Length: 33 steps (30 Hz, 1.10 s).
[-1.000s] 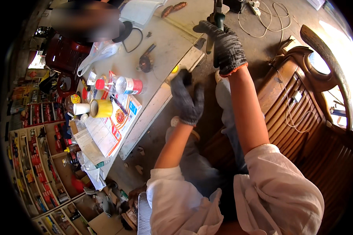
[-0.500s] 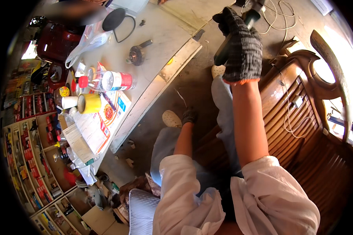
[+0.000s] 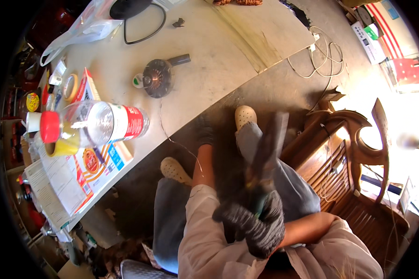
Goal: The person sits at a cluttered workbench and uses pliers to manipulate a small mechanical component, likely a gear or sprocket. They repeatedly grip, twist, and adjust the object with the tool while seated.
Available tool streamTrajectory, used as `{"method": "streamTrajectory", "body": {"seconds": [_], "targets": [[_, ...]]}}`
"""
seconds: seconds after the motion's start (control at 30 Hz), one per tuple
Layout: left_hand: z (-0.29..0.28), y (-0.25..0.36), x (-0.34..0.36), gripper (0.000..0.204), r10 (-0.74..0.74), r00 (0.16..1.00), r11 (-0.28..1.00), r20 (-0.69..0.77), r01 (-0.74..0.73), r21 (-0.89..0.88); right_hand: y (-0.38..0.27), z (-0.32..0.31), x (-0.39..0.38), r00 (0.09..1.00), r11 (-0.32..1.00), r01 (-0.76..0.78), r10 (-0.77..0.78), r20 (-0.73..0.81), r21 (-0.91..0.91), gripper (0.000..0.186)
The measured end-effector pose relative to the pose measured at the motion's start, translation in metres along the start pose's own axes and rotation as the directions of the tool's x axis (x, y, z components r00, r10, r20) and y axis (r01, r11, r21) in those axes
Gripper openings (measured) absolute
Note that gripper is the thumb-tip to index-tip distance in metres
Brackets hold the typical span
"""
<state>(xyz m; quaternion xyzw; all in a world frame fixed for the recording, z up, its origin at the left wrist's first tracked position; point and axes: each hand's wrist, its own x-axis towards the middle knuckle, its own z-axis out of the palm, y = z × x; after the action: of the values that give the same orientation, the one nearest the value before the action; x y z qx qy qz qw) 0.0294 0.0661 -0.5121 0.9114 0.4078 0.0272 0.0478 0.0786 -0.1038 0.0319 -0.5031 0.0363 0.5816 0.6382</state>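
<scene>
Sunlit workshop sort of room, bright on the right, with a slatted wooden chair [image 3: 335,160] standing on the floor [image 3: 228,102] and a big pale desk [image 3: 209,69] stretching across the upper left. Right hand [image 3: 260,225], in a grey knit glove, is down by the lap with its fingers wrapped round a green-handled tool [image 3: 267,160]; the dark head end points up and away and is pretty blurred, so no idea of the exact type. Left hand [image 3: 204,131], also gloved, is out past the knees near the desk's edge, too shadowed to tell how open it is or whether it's got hold of anything. Just up from it on the desk sits a round dark device [image 3: 159,78] with a stubby handle. Clear bottle [image 3: 128,122] with a red cap lies over by the papers [image 3: 63,179], and a plastic bag [image 3: 86,30] is further back.
</scene>
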Motion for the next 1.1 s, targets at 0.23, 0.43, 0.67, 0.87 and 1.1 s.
{"method": "streamTrajectory", "body": {"seconds": [0.23,0.43,0.67,0.87,1.1], "targets": [[0.026,-0.012,0.009,0.051,-0.098,0.873,0.994,0.478,0.064,0.087,0.004,0.0,0.009,0.99,0.949,-0.139,0.124,-0.068,-0.282,0.018],[-0.039,0.03,0.004,0.037,0.085,0.908,0.995,0.409,-0.099,0.014,0.009,0.003,0.011,0.97,0.968,-0.175,0.138,-0.201,-0.178,0.017],[-0.037,0.009,0.008,0.017,0.013,1.0,1.0,-0.008,-0.013,0.012,0.018,0.008,0.003,0.998,0.956,0.032,-0.015,0.063,-0.291,0.021],[-0.057,0.052,0.073,0.038,-0.342,0.791,0.748,0.507,0.556,-0.362,0.007,0.0,0.012,0.996,0.967,0.066,-0.08,-0.046,-0.245,0.021],[-0.053,0.068,0.046,0.033,-0.1,0.834,0.788,0.542,0.399,-0.469,0.016,-0.01,0.014,0.987,0.954,0.074,-0.112,-0.115,-0.29,0.021]]}}
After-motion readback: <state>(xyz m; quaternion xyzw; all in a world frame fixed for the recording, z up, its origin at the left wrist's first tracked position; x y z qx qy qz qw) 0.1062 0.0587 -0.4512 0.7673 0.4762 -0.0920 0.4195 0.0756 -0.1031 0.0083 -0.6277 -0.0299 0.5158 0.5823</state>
